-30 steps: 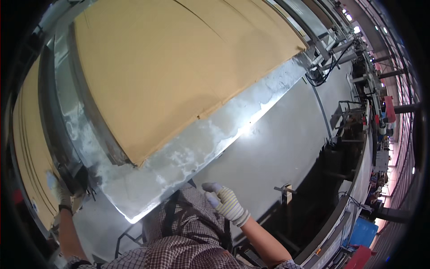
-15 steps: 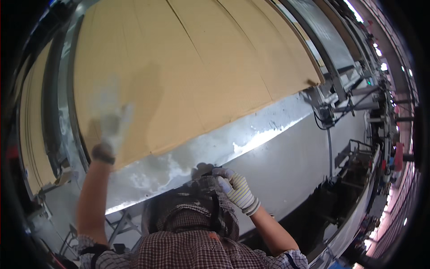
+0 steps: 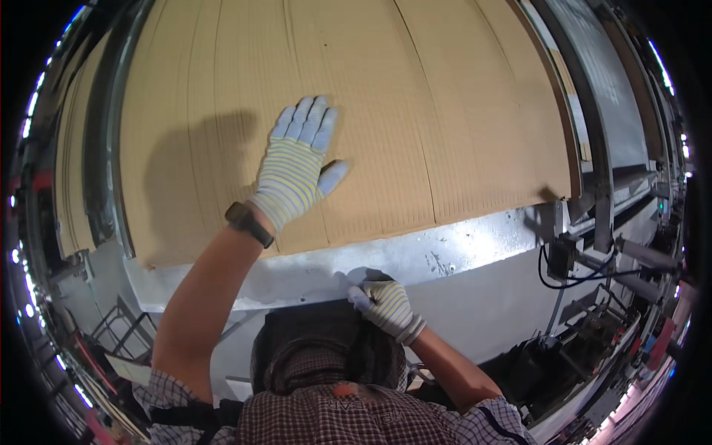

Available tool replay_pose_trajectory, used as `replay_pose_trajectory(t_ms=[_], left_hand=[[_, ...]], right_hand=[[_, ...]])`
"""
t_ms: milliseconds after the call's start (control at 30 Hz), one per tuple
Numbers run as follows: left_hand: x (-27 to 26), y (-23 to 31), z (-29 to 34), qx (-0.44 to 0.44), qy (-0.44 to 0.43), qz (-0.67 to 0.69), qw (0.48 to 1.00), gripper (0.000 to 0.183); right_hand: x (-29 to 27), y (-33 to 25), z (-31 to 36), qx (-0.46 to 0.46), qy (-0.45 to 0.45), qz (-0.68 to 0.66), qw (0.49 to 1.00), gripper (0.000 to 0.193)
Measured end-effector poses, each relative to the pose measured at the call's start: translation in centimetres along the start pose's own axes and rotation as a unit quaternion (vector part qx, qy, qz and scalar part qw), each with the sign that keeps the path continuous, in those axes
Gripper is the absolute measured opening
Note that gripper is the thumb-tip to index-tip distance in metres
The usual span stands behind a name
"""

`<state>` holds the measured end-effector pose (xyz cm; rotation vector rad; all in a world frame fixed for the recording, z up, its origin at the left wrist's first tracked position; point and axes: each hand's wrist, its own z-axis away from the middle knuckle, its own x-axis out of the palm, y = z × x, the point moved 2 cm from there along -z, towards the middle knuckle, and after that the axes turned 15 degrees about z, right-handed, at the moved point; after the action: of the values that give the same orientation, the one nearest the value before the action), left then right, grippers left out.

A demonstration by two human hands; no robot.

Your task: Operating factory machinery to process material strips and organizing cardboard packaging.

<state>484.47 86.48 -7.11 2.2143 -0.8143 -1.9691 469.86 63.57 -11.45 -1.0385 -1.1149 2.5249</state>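
Note:
A wide tan corrugated cardboard sheet (image 3: 378, 111), with several creases or slits along it, lies in front of me. My left hand (image 3: 297, 167), in a white-and-yellow striped glove with greyish fingertips, is spread over it, palm down; whether it presses on the sheet I cannot tell. On that wrist is a dark watch (image 3: 249, 222). Close to my body my right hand (image 3: 387, 305), gloved alike, has its fingers curled beside the edge of the metal ledge (image 3: 475, 248). What those fingers hold, if anything, is hidden.
Metal rails (image 3: 113, 133) flank the cardboard on its left, with more cardboard (image 3: 70, 174) beyond them. On the right runs a metal frame (image 3: 593, 126) with a bracket and dark cables (image 3: 564, 282). My brown checked apron (image 3: 319, 415) fills the lower middle.
My left hand has moved right across the cardboard and now shows sharply, fingers spread. My right hand stays curled near the ledge. The whole view has turned slightly.

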Motion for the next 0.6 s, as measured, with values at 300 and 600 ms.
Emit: replay_pose_trajectory(t_ms=[300, 600], left_hand=[[0.7, 6.8, 5.5, -0.079, -0.087, 0.079, 0.990, 0.082], [0.0, 9.2, 12.0, 0.004, -0.055, 0.284, 0.957, 0.073]], right_hand=[[-0.7, -1.0, 0.4, -0.011, -0.036, 0.110, 0.993, 0.029], [2.0, -0.4, 1.0, -0.160, 0.091, 0.102, 0.978, 0.017]])
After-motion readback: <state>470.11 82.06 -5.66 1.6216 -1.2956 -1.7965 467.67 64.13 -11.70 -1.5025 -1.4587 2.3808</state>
